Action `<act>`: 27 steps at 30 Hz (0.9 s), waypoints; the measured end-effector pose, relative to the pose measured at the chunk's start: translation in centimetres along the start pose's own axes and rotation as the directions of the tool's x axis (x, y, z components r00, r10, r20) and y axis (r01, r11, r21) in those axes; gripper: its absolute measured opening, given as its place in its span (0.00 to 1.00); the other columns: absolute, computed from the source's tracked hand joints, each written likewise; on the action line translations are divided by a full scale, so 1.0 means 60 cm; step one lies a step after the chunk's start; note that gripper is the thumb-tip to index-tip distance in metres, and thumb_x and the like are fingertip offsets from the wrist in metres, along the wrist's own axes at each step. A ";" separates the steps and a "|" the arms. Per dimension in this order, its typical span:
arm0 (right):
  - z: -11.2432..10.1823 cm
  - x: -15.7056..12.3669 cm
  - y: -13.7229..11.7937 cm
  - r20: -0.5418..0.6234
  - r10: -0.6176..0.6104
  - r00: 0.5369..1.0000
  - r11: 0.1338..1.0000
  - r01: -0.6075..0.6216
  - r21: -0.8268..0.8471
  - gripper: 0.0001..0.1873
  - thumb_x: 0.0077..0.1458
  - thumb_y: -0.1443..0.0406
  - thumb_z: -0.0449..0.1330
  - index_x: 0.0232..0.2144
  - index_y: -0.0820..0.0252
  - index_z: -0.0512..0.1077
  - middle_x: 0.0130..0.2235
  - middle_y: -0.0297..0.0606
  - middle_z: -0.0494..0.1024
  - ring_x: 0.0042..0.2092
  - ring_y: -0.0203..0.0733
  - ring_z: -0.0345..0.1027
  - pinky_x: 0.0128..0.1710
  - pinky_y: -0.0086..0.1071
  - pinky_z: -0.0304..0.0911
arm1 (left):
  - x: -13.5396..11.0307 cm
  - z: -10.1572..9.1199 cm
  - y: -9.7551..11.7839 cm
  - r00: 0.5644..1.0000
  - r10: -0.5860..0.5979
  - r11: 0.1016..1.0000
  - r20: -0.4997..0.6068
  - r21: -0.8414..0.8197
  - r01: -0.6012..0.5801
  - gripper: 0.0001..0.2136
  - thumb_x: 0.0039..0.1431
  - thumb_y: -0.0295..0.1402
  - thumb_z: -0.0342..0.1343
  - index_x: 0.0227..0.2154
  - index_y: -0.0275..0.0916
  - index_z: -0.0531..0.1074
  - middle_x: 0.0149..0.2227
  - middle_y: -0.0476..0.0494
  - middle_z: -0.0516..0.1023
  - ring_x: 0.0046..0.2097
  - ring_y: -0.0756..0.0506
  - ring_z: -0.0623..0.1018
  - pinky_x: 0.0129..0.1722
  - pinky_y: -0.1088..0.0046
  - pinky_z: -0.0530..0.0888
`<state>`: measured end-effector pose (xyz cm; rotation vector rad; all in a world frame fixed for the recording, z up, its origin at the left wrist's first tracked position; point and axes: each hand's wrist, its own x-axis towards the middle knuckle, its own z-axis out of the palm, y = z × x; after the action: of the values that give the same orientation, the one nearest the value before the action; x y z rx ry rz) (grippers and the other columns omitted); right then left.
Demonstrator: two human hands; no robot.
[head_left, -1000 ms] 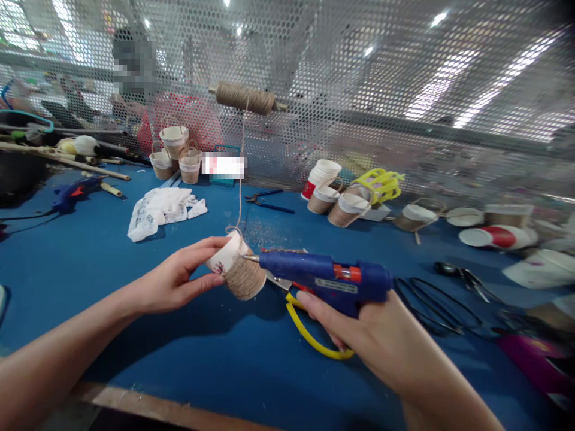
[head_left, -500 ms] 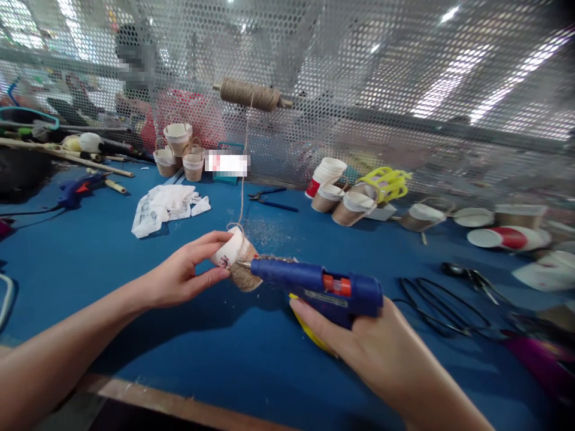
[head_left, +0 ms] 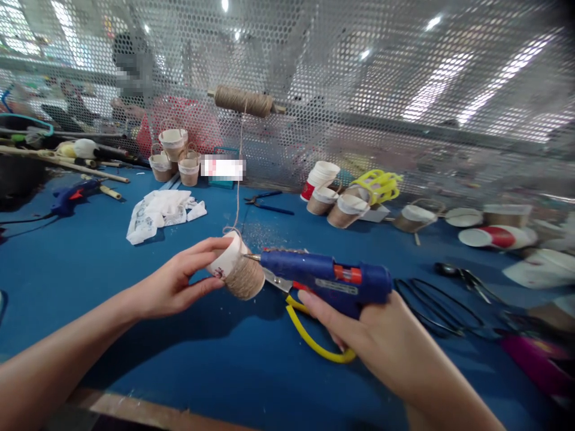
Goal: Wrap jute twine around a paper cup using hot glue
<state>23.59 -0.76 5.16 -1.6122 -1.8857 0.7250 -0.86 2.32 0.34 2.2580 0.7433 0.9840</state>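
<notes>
My left hand [head_left: 186, 275] grips the white upper part of a paper cup [head_left: 238, 266], fingers on its rim and thumb on its side. Brown twine is wound around the cup's lower part, and a loose strand [head_left: 239, 173] runs up from the rim to the twine spool [head_left: 242, 100]. My right hand [head_left: 354, 323] is wrapped around the handle of a blue hot glue gun [head_left: 323, 275]. The gun's metal nozzle points left at the cup, close to the edge of the wound twine. Scissors with yellow handles [head_left: 309, 338] lie beneath the gun, partly hidden.
Behind the blue table [head_left: 179, 365] stands a perforated metal screen [head_left: 359, 78]. Twine-wrapped baskets [head_left: 174, 158] are at back left, more [head_left: 345, 209] at back right. White scraps [head_left: 162, 212], pliers [head_left: 269, 203], another glue gun [head_left: 74, 194] and a black cable [head_left: 431, 305] lie about.
The cup has turned in my left hand, showing more wound twine. The glue gun has shifted slightly right, and the scissors show more beneath it. The view has moved a little.
</notes>
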 end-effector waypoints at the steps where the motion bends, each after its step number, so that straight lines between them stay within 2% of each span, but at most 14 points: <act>1: -0.002 0.002 0.000 0.002 -0.003 1.000 1.000 0.003 -0.017 0.16 0.48 0.54 0.56 0.16 0.56 0.65 0.13 0.28 0.63 0.17 0.34 0.55 0.18 0.28 0.57 | 0.000 0.000 0.001 1.000 -0.002 1.000 0.004 0.000 0.002 0.10 0.58 0.24 0.48 0.42 0.34 0.67 0.56 0.33 0.62 0.55 0.42 0.66 0.55 0.66 0.63; 8: -0.008 0.009 -0.002 0.016 -0.055 0.998 0.997 0.056 -0.057 0.23 0.50 0.54 0.54 0.09 0.55 0.57 0.11 0.28 0.61 0.16 0.34 0.55 0.18 0.29 0.56 | -0.002 -0.001 0.005 1.000 -0.017 0.999 0.004 0.040 0.017 0.08 0.58 0.26 0.48 0.39 0.34 0.68 0.54 0.32 0.64 0.54 0.41 0.67 0.54 0.65 0.64; 12: -0.008 0.008 0.001 0.001 -0.058 0.998 0.997 0.058 -0.046 0.21 0.50 0.54 0.54 0.11 0.55 0.59 0.11 0.28 0.61 0.16 0.34 0.55 0.20 0.29 0.60 | -0.001 -0.001 0.004 1.000 -0.023 0.999 -0.007 0.037 0.023 0.06 0.58 0.25 0.48 0.38 0.34 0.68 0.53 0.33 0.65 0.53 0.42 0.68 0.54 0.66 0.64; 15: -0.009 0.007 0.003 0.031 -0.038 0.999 0.997 0.040 -0.062 0.21 0.48 0.53 0.55 0.11 0.55 0.60 0.12 0.29 0.63 0.17 0.34 0.56 0.21 0.29 0.61 | 0.000 -0.002 0.004 1.000 -0.026 1.000 -0.007 0.018 0.026 0.07 0.58 0.24 0.48 0.38 0.34 0.68 0.53 0.34 0.64 0.53 0.43 0.68 0.54 0.67 0.64; 19: -0.007 0.006 -0.001 -0.001 -0.014 1.000 0.996 0.014 -0.088 0.24 0.48 0.54 0.56 0.08 0.55 0.56 0.11 0.28 0.61 0.16 0.34 0.54 0.19 0.29 0.58 | 0.001 -0.003 0.005 1.000 -0.022 1.000 0.008 -0.018 0.022 0.09 0.57 0.22 0.48 0.40 0.34 0.67 0.54 0.34 0.63 0.55 0.43 0.66 0.55 0.68 0.63; 24: -0.002 0.003 -0.009 -0.001 -0.032 0.999 0.999 0.032 -0.014 0.23 0.49 0.55 0.55 0.09 0.55 0.57 0.12 0.28 0.61 0.17 0.34 0.54 0.19 0.29 0.56 | 0.002 -0.003 0.006 0.999 -0.025 0.999 0.022 -0.023 0.025 0.09 0.58 0.22 0.48 0.41 0.33 0.68 0.55 0.34 0.62 0.54 0.43 0.66 0.55 0.67 0.64; 27: 0.000 0.000 -0.009 0.015 0.024 1.000 1.000 -0.024 0.011 0.22 0.47 0.54 0.57 0.10 0.55 0.56 0.12 0.28 0.59 0.17 0.33 0.51 0.18 0.29 0.54 | 0.001 -0.002 0.004 0.999 -0.034 0.999 0.007 -0.009 0.034 0.08 0.58 0.23 0.48 0.40 0.33 0.67 0.54 0.35 0.63 0.54 0.43 0.66 0.55 0.68 0.64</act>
<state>23.22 -0.82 5.53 -1.6299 -1.8724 0.7581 -0.85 2.23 0.61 2.2323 0.7697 0.9615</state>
